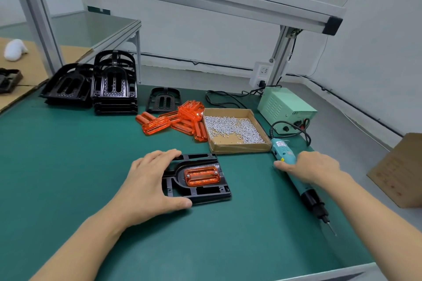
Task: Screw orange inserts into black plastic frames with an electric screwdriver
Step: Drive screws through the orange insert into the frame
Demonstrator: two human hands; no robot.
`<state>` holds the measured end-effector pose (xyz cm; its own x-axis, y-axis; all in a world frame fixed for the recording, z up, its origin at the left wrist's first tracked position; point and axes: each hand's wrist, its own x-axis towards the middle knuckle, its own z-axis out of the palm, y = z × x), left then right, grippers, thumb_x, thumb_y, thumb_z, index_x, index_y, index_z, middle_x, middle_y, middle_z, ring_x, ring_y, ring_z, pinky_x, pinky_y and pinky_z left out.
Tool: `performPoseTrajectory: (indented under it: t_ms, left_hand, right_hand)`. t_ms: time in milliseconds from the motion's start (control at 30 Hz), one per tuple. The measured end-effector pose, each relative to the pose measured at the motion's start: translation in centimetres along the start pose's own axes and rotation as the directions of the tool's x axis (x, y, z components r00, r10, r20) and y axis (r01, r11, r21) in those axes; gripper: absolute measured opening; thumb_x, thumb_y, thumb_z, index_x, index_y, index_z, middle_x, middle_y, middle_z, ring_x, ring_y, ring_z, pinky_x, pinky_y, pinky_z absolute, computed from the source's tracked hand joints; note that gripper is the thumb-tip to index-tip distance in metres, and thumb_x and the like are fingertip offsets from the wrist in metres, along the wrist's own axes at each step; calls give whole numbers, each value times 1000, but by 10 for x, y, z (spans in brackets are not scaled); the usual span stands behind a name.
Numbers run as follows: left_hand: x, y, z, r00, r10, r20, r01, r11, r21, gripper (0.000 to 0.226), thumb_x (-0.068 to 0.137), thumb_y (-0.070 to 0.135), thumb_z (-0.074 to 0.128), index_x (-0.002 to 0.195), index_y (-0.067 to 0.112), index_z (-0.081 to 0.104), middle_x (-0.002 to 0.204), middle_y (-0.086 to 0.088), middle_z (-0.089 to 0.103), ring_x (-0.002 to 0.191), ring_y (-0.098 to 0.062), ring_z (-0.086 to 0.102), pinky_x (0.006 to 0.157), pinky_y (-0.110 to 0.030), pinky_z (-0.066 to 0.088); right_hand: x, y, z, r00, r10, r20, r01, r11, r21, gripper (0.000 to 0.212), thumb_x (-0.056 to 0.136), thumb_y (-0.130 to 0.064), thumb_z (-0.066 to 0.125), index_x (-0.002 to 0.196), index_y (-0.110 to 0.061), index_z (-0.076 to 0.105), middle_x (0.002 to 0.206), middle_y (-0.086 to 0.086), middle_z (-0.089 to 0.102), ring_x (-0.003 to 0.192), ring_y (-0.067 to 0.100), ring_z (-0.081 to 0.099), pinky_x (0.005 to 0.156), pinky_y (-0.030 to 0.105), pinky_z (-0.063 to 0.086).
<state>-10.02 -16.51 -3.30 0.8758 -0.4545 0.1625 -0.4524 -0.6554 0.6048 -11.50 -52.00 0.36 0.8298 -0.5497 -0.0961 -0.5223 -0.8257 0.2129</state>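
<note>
A black plastic frame (205, 191) lies flat on the green mat in front of me, with an orange insert (202, 175) seated in its middle and a screw head at each end. My left hand (148, 187) grips the frame's left side, fingers over the far edge and thumb on the near edge. The teal electric screwdriver (306, 187) lies on the mat to the right, bit pointing toward me. My right hand (312, 167) rests over its body, fingers wrapped around it.
A cardboard tray of silver screws (233, 130) sits behind the frame. Loose orange inserts (175, 121) are piled left of it. Stacks of black frames (114, 84) stand at the back left. A green power supply (285, 109) and cable sit back right.
</note>
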Motion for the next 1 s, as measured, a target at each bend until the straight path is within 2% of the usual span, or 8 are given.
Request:
performPoseTrajectory:
  t_ms: [100, 267, 433, 500, 567, 700, 833, 1000]
  left_hand:
    - [0, -1, 1, 1000, -26, 9, 26, 1000, 3, 108, 47, 69, 65, 143, 40, 26, 133, 21, 29, 126, 0, 15, 108, -26, 17]
    - [2, -4, 3, 998, -55, 26, 55, 999, 4, 110, 46, 71, 65, 143, 41, 24, 139, 15, 31, 127, -3, 17, 109, -28, 21]
    - [3, -5, 4, 994, -99, 46, 99, 995, -13, 114, 42, 74, 62, 143, 46, 19, 144, 13, 29, 132, -12, 18, 110, -33, 26]
    - [3, -5, 4, 993, -107, 51, 108, 994, -15, 115, 42, 75, 63, 143, 47, 17, 145, 13, 27, 133, -13, 18, 110, -34, 27]
    - [3, -5, 4, 993, -108, 54, 109, 994, -18, 116, 43, 74, 65, 144, 47, 14, 146, 13, 27, 134, -13, 17, 110, -34, 27]
    - [3, -6, 5, 995, -89, 38, 90, 995, -30, 119, 42, 73, 66, 145, 47, 10, 146, 20, 28, 133, -12, 20, 109, -31, 27]
    - [4, -6, 5, 998, -66, 23, 66, 997, -32, 122, 41, 74, 65, 144, 49, 4, 145, 26, 29, 132, -9, 21, 110, -31, 25]
    - [4, -9, 6, 999, -51, 19, 51, 999, -17, 122, 42, 75, 64, 143, 50, 0, 144, 29, 27, 132, -8, 20, 110, -30, 23]
  right_hand:
    - [1, 5, -2, 999, -20, 43, 19, 999, 37, 72, 75, -88, 32, 75, -19, 50, 76, -2, 59, 73, 16, 58, 58, 26, 39]
    - [0, 15, -14, 998, -29, 60, 27, 999, 32, 78, 77, -87, 28, 100, -20, 59, 92, -3, 60, 87, 19, 59, 66, 29, 42]
    - [-11, 4, -33, 981, -61, -185, 56, 998, -33, 71, 86, -78, 26, 106, -20, 62, 80, -3, 58, 80, 22, 55, 72, 32, 33]
    - [-18, -7, -42, 932, -174, -318, 169, 985, -43, 60, 92, -67, 29, 108, -20, 62, 84, -4, 62, 89, 22, 59, 83, 36, 31]
    - [-27, -24, -48, 861, -327, -390, 360, 933, 11, 49, 96, -57, 33, 120, -22, 59, 112, -2, 65, 111, 19, 57, 105, 41, 22]
    - [-45, -69, -47, 700, -642, -312, 687, 725, 48, 51, 100, -44, 40, 147, -24, 35, 150, -1, 42, 143, 6, 24, 116, 39, -11]
    - [-51, -112, -33, 533, -803, -266, 825, 563, -44, 52, 102, -37, 40, 150, -23, 29, 154, -2, 36, 146, 5, 15, 115, 37, -16]
    - [-47, -140, -21, 448, -862, -236, 860, 488, -148, 47, 103, -30, 39, 149, -20, 31, 148, -7, 45, 146, 8, 17, 116, 42, -12]
